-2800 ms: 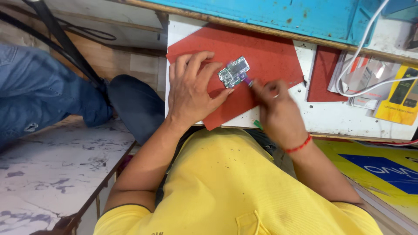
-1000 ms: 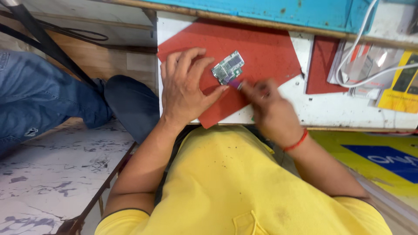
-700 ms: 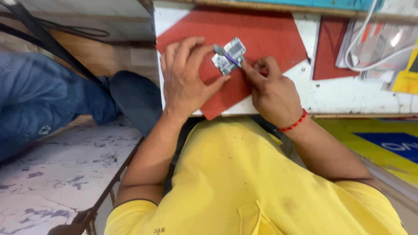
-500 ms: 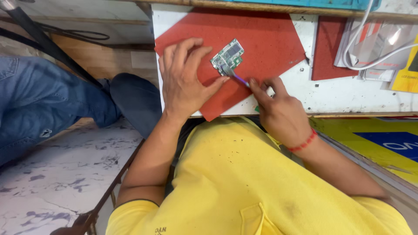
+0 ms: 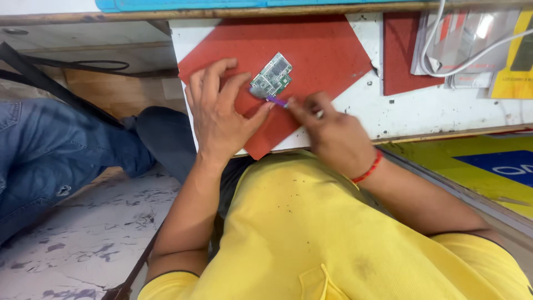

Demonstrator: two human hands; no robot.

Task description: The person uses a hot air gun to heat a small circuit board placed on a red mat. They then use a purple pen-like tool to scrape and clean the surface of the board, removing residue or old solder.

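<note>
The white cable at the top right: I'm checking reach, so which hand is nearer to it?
Right. The right hand lies below and left of the white cable, holding a purple-tipped tool. The left hand is farther left, beside the circuit board.

White cable [image 5: 444,61], yellow box [image 5: 513,61], blue-jeaned leg [image 5: 61,150].

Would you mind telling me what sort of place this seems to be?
Probably a small electronics repair bench: a bare green circuit board lies on a red work mat, the right hand works at it with a thin purple-tipped tool, and white cables lie nearby.
</note>
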